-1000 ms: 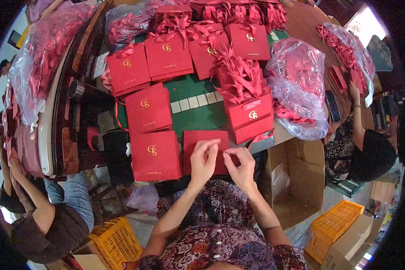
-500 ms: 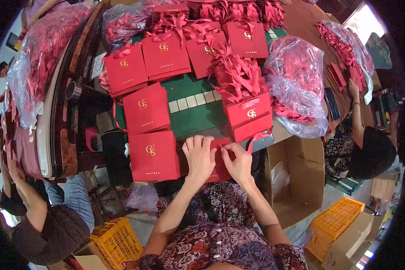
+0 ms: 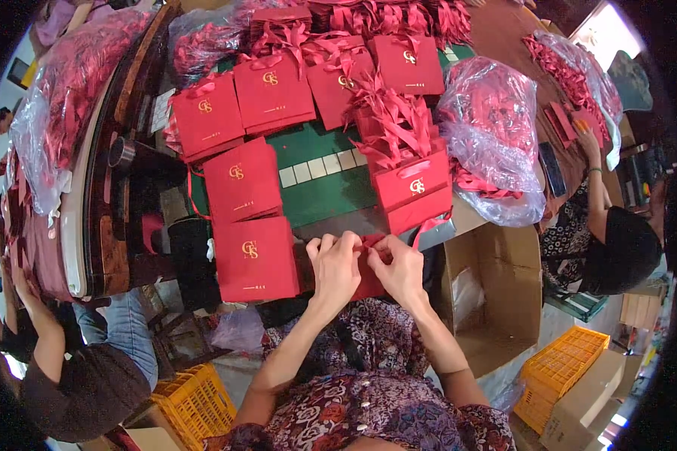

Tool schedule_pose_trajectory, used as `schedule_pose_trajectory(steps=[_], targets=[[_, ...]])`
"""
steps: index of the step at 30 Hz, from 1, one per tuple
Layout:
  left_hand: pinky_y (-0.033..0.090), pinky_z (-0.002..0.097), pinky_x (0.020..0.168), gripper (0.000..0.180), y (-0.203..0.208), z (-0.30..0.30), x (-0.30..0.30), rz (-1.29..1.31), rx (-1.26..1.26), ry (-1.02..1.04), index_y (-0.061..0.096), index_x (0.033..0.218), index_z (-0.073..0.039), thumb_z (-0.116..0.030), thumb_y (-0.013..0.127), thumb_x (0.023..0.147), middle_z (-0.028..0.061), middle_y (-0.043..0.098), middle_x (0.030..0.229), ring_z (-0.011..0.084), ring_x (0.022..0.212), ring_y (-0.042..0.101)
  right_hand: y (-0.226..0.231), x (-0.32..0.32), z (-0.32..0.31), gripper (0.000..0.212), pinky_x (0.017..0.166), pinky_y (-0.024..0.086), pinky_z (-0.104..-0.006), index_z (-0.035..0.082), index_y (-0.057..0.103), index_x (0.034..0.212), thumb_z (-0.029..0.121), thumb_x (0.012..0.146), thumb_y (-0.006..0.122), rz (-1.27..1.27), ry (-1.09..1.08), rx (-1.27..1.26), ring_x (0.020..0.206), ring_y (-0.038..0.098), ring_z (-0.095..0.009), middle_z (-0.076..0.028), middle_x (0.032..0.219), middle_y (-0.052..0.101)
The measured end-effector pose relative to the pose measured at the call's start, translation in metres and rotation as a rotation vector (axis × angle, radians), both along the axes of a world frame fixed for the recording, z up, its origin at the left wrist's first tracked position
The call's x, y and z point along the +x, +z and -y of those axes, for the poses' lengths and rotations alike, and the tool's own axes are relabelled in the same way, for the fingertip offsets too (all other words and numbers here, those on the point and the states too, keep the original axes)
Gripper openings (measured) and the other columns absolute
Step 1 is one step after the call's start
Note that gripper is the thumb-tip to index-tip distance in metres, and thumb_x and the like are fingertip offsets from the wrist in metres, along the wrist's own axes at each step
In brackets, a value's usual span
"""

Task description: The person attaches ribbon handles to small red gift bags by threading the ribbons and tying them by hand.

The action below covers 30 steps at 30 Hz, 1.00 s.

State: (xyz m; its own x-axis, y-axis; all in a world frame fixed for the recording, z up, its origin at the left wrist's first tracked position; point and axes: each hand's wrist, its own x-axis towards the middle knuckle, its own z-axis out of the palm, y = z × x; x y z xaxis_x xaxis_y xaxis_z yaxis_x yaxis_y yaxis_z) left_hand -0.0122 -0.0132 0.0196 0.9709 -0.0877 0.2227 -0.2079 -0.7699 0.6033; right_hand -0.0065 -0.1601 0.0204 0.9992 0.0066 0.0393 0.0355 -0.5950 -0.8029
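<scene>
Close to my body, at the near edge of the table, a small red paper gift bag (image 3: 369,284) is between my two hands. My left hand (image 3: 335,272) is closed, with curled fingers at the bag's upper left edge. Thumb and forefinger of my right hand (image 3: 400,272) pinch at the upper right edge; what exactly lies between the fingertips is too small to make out. Left of my hands lies a stack of flat red bags (image 3: 256,263) with gold print. Just beyond my right hand, a row of red bags (image 3: 417,184) with ribbon handles stands packed together.
More bag stacks (image 3: 273,90) ring the green table top (image 3: 327,199). A clear plastic sack of red bags (image 3: 493,135) sits to the right, above an open cardboard box (image 3: 504,293). Yellow crates (image 3: 560,372) stand on the floor. Other people work at both sides.
My left hand has shifted slightly right, its fingers more curled and nearer my right hand. My right hand still pinches at the bag. The whole view has moved a little.
</scene>
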Motion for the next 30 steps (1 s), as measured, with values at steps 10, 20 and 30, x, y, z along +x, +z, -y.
schedule_pose_trajectory(steps=[10, 20, 30], targets=[[0.034, 0.0426, 0.088, 0.022, -0.001, 0.004, -0.008, 0.016, -0.072, 0.044, 0.061, 0.102, -0.009, -0.003, 0.065, 0.081, 0.0051, 0.068, 0.089, 0.0263, 0.089, 0.056, 0.001, -0.005, 0.0, 0.013, 0.064, 0.053, -0.0413, 0.005, 0.066, 0.091, 0.013, 0.083, 0.072, 0.08, 0.042, -0.027, 0.074, 0.068, -0.033, -0.014, 0.084, 0.068], [0.034, 0.0407, 0.087, 0.017, -0.001, -0.001, -0.009, -0.024, -0.116, 0.027, 0.063, 0.097, -0.012, -0.01, 0.07, 0.081, 0.0021, 0.067, 0.088, 0.0248, 0.083, 0.057, 0.009, -0.004, 0.004, 0.01, 0.066, 0.053, -0.0373, 0.005, 0.068, 0.091, 0.004, 0.081, 0.072, 0.175, 0.131, -0.116, 0.077, 0.066, -0.033, -0.013, 0.086, 0.066], [0.034, 0.0399, 0.086, 0.007, -0.003, 0.006, -0.02, 0.127, -0.016, -0.018, 0.066, 0.084, -0.014, -0.01, 0.07, 0.08, 0.0013, 0.063, 0.082, 0.0229, 0.082, 0.057, 0.011, 0.017, 0.034, 0.015, 0.068, 0.051, -0.0432, 0.007, 0.073, 0.088, 0.022, 0.086, 0.068, 0.004, 0.391, -0.111, 0.079, 0.064, -0.033, -0.014, 0.084, 0.062]])
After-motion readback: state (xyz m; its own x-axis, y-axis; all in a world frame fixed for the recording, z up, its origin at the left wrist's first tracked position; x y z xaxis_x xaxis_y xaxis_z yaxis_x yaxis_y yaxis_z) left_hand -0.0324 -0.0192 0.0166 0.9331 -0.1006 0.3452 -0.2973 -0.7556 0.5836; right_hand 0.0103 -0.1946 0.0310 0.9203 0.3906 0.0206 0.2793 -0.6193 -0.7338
